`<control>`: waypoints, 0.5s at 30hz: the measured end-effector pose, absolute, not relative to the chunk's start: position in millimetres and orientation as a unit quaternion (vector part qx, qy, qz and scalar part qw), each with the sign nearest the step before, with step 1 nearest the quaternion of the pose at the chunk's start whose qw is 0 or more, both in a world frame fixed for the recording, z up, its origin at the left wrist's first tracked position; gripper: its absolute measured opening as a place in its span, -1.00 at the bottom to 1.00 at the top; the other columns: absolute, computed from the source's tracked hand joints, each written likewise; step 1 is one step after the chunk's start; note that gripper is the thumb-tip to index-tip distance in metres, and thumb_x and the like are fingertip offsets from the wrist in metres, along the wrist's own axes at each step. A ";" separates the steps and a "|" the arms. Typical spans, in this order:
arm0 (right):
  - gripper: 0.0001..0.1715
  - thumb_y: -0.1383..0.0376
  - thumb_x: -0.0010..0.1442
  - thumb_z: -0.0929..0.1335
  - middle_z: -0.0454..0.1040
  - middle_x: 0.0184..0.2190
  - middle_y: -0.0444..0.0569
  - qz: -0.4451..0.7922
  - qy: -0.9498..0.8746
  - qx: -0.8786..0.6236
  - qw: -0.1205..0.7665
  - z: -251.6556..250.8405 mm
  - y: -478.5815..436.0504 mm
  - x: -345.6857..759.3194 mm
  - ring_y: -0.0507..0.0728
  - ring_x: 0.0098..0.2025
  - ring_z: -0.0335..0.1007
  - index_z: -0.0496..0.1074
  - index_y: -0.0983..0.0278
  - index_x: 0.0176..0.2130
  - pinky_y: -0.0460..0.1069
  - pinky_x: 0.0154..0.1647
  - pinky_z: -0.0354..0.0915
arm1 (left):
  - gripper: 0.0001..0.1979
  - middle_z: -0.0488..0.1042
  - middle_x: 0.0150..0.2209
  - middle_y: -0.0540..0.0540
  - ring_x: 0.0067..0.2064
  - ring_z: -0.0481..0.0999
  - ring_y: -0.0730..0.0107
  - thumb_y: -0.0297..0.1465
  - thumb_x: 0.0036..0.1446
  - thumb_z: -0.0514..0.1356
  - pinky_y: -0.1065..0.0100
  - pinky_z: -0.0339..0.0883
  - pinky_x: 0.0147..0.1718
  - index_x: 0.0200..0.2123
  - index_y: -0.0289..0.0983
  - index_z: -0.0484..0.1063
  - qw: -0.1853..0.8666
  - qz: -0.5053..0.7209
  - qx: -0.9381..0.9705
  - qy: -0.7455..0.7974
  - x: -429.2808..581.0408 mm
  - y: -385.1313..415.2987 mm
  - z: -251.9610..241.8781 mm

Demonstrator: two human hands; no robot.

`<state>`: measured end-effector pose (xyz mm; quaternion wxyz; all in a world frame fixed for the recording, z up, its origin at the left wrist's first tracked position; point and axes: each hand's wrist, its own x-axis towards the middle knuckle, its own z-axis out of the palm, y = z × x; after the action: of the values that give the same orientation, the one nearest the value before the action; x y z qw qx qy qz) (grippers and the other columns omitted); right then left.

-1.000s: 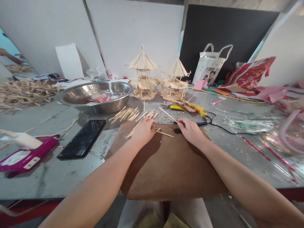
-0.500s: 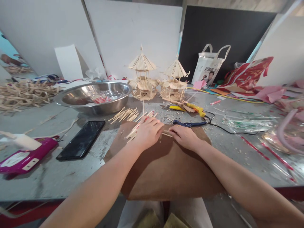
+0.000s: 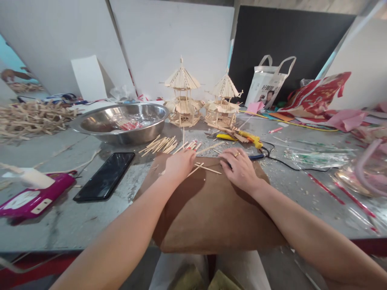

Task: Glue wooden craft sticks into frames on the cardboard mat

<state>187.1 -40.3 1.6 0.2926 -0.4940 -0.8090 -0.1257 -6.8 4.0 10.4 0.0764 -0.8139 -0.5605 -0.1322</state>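
My left hand (image 3: 179,166) rests at the far edge of a brown cardboard sheet (image 3: 211,213), fingers curled over a few thin wooden sticks (image 3: 203,167) lying there. My right hand (image 3: 240,167) lies on the same edge, fingers bent down and spread, a ring on one finger, partly covering blue-handled pliers (image 3: 256,156). Just beyond the hands lies a loose bundle of sticks (image 3: 161,145), and some have red tips (image 3: 191,146).
Two stick pagoda models (image 3: 183,98) (image 3: 224,102) stand at the back. A steel bowl (image 3: 121,123), a black phone (image 3: 105,175), a pink box (image 3: 30,197), a yellow glue gun (image 3: 242,137), a stick heap (image 3: 30,119) and bags (image 3: 269,82) surround the cardboard.
My right hand drew in toward the left hand, then moved back out over the pliers. My left hand shifted slightly, and the sticks between the hands lie exposed again.
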 end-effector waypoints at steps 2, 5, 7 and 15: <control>-0.73 0.31 0.15 0.13 0.39 -0.26 0.00 -0.097 -0.837 -0.477 0.248 -2.2 -39.4 183.9 0.08 -0.17 0.22 0.35 0.30 -0.25 -0.03 -0.10 0.09 | -0.71 0.41 -0.24 -0.07 -0.27 0.41 0.32 -0.35 0.13 -0.15 0.35 0.23 -0.37 -0.16 -0.14 0.28 0.069 -0.109 -0.799 -0.587 -11.5 9.4 9.9; -0.73 0.27 0.15 0.15 0.40 -0.29 -0.01 -0.048 -0.854 -0.495 0.150 -9.9 -38.2 176.7 0.08 -0.23 0.26 0.36 0.29 -0.25 -0.05 -0.17 0.13 | -0.63 0.41 -0.24 -0.13 -0.26 0.41 0.25 -0.42 0.06 -0.09 0.31 0.24 -0.38 -0.02 -0.13 0.15 0.056 -0.065 -0.783 -0.616 -13.9 13.4 7.5; -0.73 0.27 0.15 0.15 0.39 -0.30 -0.02 -0.031 -0.850 -0.515 0.105 -12.2 -38.3 173.3 0.08 -0.25 0.28 0.36 0.27 -0.25 -0.06 -0.23 0.15 | -0.59 0.40 -0.24 -0.16 -0.25 0.41 0.22 -0.45 0.03 -0.07 0.29 0.25 -0.39 0.00 -0.14 0.13 0.050 -0.049 -0.781 -0.621 -13.7 14.1 5.3; -0.74 0.31 0.14 0.13 0.40 -0.29 -0.01 0.007 -0.837 -0.547 0.020 4.5 -42.4 186.6 0.07 -0.28 0.32 0.35 0.24 -0.28 -0.09 -0.38 0.14 | -0.79 0.39 -0.32 -0.19 -0.20 0.34 0.22 -0.42 0.05 -0.06 0.27 0.22 -0.25 -0.38 -0.30 0.36 0.155 -0.130 -0.821 -0.534 -10.8 7.9 8.4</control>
<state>186.6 -42.4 4.5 0.0203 -0.5474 -0.8366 0.0072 -10.8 7.9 8.4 0.1550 -0.8208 -0.5341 -0.1304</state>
